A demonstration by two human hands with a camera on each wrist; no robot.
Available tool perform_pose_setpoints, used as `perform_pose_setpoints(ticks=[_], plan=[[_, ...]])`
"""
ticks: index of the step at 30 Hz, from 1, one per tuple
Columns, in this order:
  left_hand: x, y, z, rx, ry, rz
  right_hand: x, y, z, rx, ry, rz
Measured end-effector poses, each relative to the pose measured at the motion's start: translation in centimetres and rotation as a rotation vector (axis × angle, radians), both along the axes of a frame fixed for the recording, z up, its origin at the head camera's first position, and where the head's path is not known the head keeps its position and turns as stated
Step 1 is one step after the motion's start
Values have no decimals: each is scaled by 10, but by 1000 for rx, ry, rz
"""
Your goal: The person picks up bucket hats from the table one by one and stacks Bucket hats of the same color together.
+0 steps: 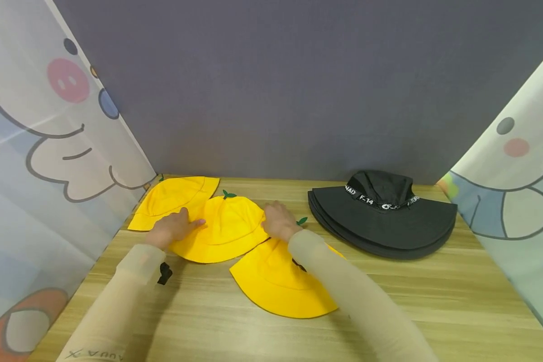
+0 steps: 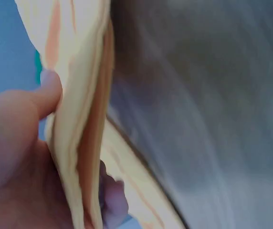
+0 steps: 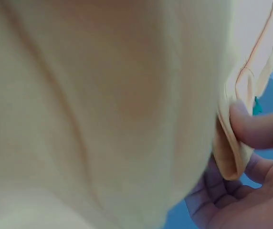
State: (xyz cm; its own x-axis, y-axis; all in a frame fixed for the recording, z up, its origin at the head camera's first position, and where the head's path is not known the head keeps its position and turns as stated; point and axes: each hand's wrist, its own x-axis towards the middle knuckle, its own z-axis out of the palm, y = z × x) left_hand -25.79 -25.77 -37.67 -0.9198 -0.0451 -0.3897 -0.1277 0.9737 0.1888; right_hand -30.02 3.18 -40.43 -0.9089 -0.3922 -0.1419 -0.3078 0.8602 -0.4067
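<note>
Left hand [image 1: 174, 230] and right hand [image 1: 278, 221] pinch yellow hat [image 1: 228, 223] by opposite sides, fingers [image 2: 115, 202] nearly closed round edges, between rear hat [image 1: 172, 196] and front hat [image 1: 280, 294] over tabletop [image 1: 199, 322]. Level, even tension should spare brim creases.

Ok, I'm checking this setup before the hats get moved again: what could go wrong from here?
The cream right sleeve passes over the front yellow fabric hat, so it might drag that hat askew. The middle leaf-topped yellow fabric hat, gripped by the left hand and right hand, lies close to the rear yellow fabric hat and could nudge it when moved.
</note>
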Motion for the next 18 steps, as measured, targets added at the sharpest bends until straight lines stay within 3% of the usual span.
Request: perform_pose_setpoints(ticks=[5, 9, 14, 18], plan=[[-6, -10, 13, 122, 6, -77, -5, 11, 7, -87, 11, -37], [-10, -10, 23, 169, 81, -114, -5, 21, 14, -184, 67, -69], [-9, -2, 35, 175, 219, -108, 3, 34, 28, -249, 95, -75], [-7, 8, 39, 213, 259, -95, 11, 53, 44, -282, 42, -81]])
